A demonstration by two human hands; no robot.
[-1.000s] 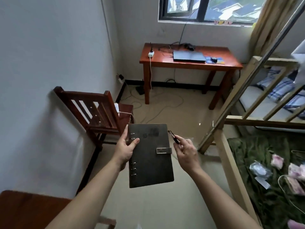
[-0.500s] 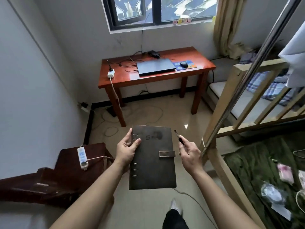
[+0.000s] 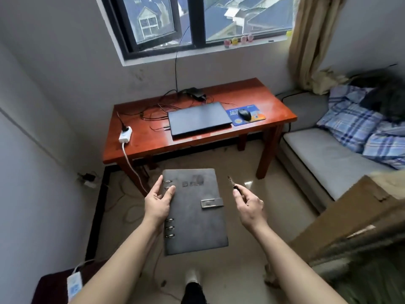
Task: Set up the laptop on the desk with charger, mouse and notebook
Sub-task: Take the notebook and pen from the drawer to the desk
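Note:
My left hand [image 3: 157,201] grips the ringed spine edge of a dark grey notebook [image 3: 195,213] with a metal clasp, held flat in front of me. A dark pen [image 3: 234,185] is pinched in my right hand [image 3: 248,205], just right of the notebook. Ahead stands the red-brown wooden desk [image 3: 278,106] under the window. On it lies a shut dark laptop [image 3: 198,119], with a black mouse [image 3: 244,114] on a blue mouse pad [image 3: 254,118] to its right. A black charger brick [image 3: 195,93] and loose cables sit behind the laptop.
A white power strip [image 3: 125,134] sits on the desk's left edge, its cord dropping to the floor cables. A sofa bed [image 3: 324,159] with plaid bedding stands right of the desk. A wooden bed frame [image 3: 359,211] is close at right. A dark stool [image 3: 50,288] lies low left.
I have walked closer to the desk, which now looks larger and nearer. The chair at left has dropped out of view. Both hands keep the notebook and pen as before.

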